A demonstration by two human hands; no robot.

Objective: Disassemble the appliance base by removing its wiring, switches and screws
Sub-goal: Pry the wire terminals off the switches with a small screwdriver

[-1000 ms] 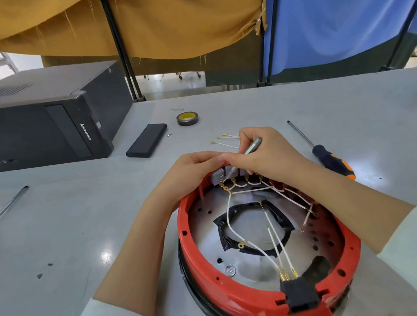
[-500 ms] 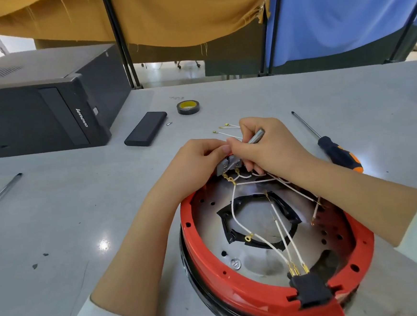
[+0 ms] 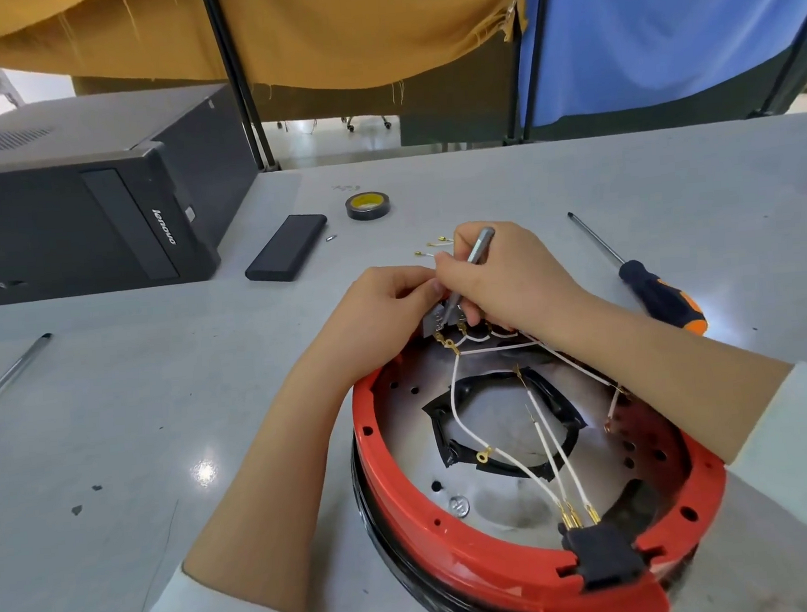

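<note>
Appliance base (image 3: 460,557): round, red rim over a black lower band, lying open side up on the grey table (image 3: 156,373), directly in front of you and right of centre. Inside it, a silver floor, a black gasket-like ring (image 3: 442,428) and white wires (image 3: 457,398) running from the far rim to a black connector block (image 3: 602,558) at the near rim.

Your left hand (image 3: 383,317): forearm reaching in from lower left, fingers curled, fingertips pinching a small metal switch piece (image 3: 434,325) at the base's far rim.

Your right hand (image 3: 511,283): forearm crossing over the base from the right, white sleeve at the elbow, fingers curled round a slim silver tool (image 3: 477,251), held pen-fashion with its tip down at the switch piece. Both hands touch at the fingertips.

Loose white leads (image 3: 435,246): on the table just beyond your hands.

Orange-and-black screwdriver (image 3: 657,298): on the table to the right, apart from the base.

Also present: tape roll (image 3: 369,205), flat black case (image 3: 286,254), black computer tower (image 3: 70,211), metal rod (image 3: 6,375) at far left.
</note>
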